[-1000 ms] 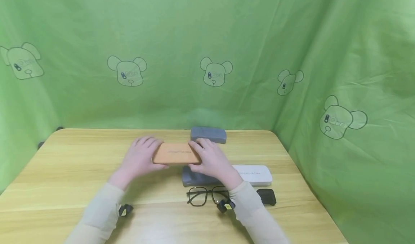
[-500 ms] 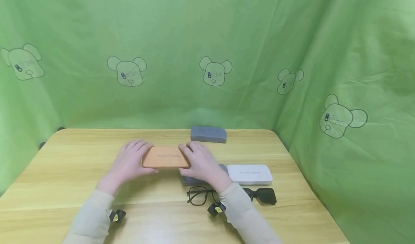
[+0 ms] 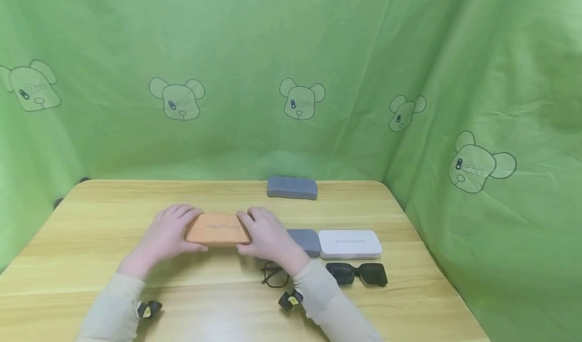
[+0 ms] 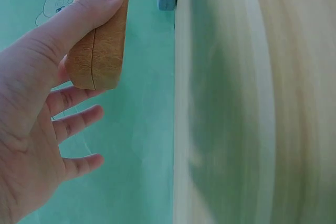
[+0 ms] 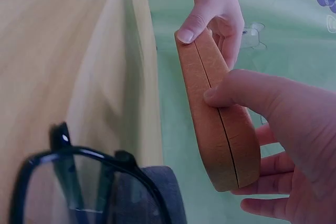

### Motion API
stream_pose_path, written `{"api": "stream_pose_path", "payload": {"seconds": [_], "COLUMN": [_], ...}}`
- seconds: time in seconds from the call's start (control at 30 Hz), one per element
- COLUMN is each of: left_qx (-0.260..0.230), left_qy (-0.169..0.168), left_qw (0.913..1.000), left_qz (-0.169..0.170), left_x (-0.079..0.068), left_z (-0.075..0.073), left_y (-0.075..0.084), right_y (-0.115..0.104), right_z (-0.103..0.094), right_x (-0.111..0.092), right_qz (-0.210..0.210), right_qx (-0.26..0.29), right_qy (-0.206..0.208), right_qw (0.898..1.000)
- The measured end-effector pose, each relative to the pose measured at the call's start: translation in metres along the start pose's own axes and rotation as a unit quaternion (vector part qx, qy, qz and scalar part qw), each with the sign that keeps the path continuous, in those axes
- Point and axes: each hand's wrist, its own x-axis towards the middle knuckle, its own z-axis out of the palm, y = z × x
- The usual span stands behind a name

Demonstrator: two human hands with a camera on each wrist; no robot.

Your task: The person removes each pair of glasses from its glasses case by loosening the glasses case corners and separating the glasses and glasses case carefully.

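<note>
Above the table (image 3: 91,236), left hand (image 3: 165,235) and right hand (image 3: 267,236) are pinching opposite ends of the closed orange case (image 3: 217,229); it's looking light, stiff, not too slippery, ends likely giving safest hold.

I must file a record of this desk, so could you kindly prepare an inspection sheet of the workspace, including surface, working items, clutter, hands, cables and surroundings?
Surface: wood-grain table; small marks cannot be judged.
Job's things: orange case, raised above the table, its seam closed.
Clutter: far grey case near the back edge; near grey case, partly hidden by the right hand, beside the white case; sunglasses and partly covered black-framed glasses nearer the person.
Grippers: left hand holds the orange case's left end; right hand holds its right end.
Cables: nothing seen.
Surroundings: green curtain with printed bear faces.
</note>
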Motion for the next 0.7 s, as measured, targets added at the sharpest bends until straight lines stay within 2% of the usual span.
{"api": "stream_pose_path", "payload": {"seconds": [0.43, 0.7], "left_qx": [-0.011, -0.004], "left_qy": [-0.070, -0.109], "left_qw": [0.9968, 0.9928], "left_qz": [-0.038, -0.050], "left_x": [-0.008, -0.007], "left_z": [0.003, 0.009], "left_y": [-0.001, 0.003], "right_y": [-0.010, -0.011], "right_z": [0.010, 0.016], "right_x": [-0.002, -0.004], "right_qz": [0.009, 0.003], "right_qx": [0.012, 0.008], "right_qy": [-0.072, -0.090], "right_qw": [0.997, 0.996]}}
